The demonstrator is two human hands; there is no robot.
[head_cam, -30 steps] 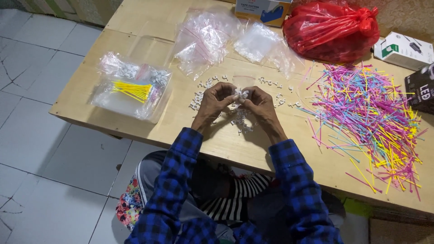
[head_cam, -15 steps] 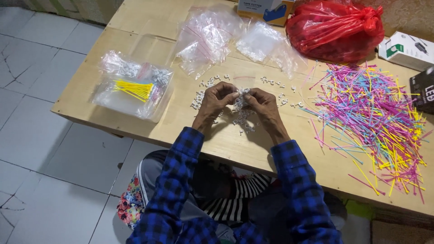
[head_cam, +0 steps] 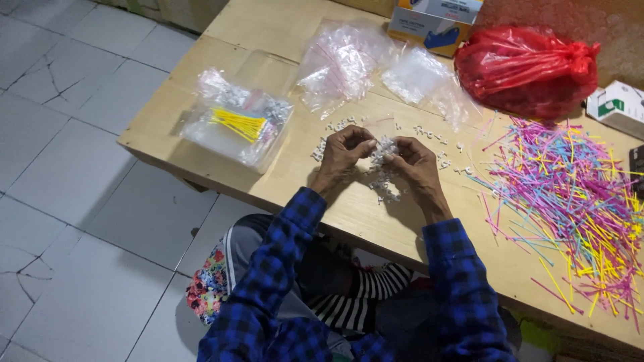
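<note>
The left hand [head_cam: 345, 151] and the right hand [head_cam: 412, 161] meet over the pale wooden counter [head_cam: 282, 30], fingertips drawn together and pinched on a small clump of white plastic pieces [head_cam: 384, 149] held between them. Whether each hand grips a separate piece cannot be told; the clump is too small and blurred. Both wrists come out of blue and black checked sleeves [head_cam: 463, 281].

Just under and beyond the hands, more loose white plastic bits [head_cam: 429, 133] lie scattered on the counter, some right below the clump, others in a loose arc past the fingertips.

To the right of the right hand spreads a wide heap of thin plastic sticks in pink, yellow, blue and green [head_cam: 570, 194]. To the left of the left hand sits a clear plastic bag holding a bundle of yellow sticks [head_cam: 238, 124]. Farther out, beyond the hands, lie several crumpled small clear plastic bags [head_cam: 342, 64], and past the right hand a knotted red plastic bag [head_cam: 526, 67], full and rounded. A blue and white cardboard box [head_cam: 433, 23] stands at the far edge, and a white box [head_cam: 617, 107] at the far right.
</note>
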